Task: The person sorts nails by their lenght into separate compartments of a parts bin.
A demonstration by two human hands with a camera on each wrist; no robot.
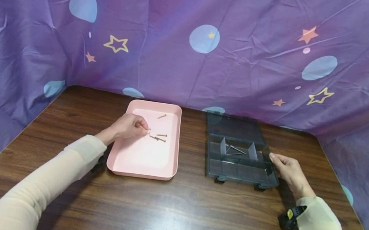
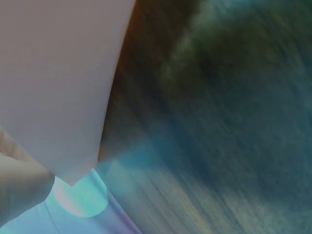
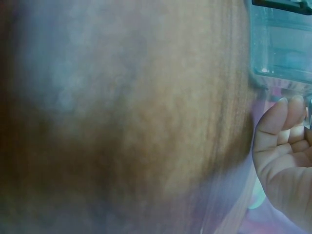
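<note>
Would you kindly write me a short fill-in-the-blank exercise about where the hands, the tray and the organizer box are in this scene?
1. The left hand pinches a screw inside the ____ tray.
2. The right hand touches the ____ side of the organizer box.
3. Two screws lie in the box's ____ rear compartment.
4. The box's lid is ____.

Missing words: pink; right; middle; open

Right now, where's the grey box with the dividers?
In the head view the grey box sits open on the table, right of the pink tray, with the right hand at its right edge.
</note>
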